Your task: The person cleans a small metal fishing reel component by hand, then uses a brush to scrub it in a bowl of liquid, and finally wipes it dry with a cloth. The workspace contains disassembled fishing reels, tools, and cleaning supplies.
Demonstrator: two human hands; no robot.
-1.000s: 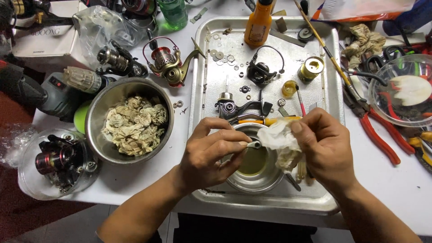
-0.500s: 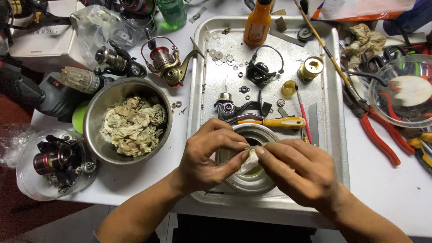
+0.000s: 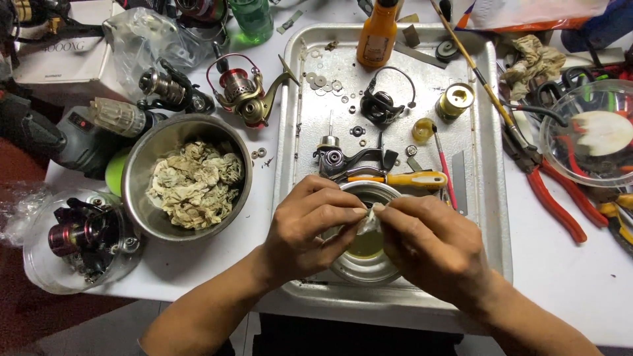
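Note:
My left hand (image 3: 310,227) and my right hand (image 3: 432,247) meet over a small metal bowl (image 3: 366,260) of yellowish liquid at the near end of a metal tray (image 3: 494,217). Both pinch a small wad of white tissue (image 3: 369,221) between the fingertips. Whatever the tissue wraps is hidden. A yellow-handled screwdriver (image 3: 402,178) lies just beyond the bowl, next to a dark reel body (image 3: 343,158).
A steel bowl (image 3: 142,165) of crumpled used tissues stands left of the tray. Reel parts, washers, a gold spool (image 3: 455,99) and an orange bottle (image 3: 378,29) lie on the tray. Red pliers (image 3: 550,198) and a clear bowl (image 3: 590,135) are on the right; a lidded reel (image 3: 82,234) on the left.
The tissue was open and spread in my right hand; it is now bunched small between both hands. My right hand came left and down over the small bowl.

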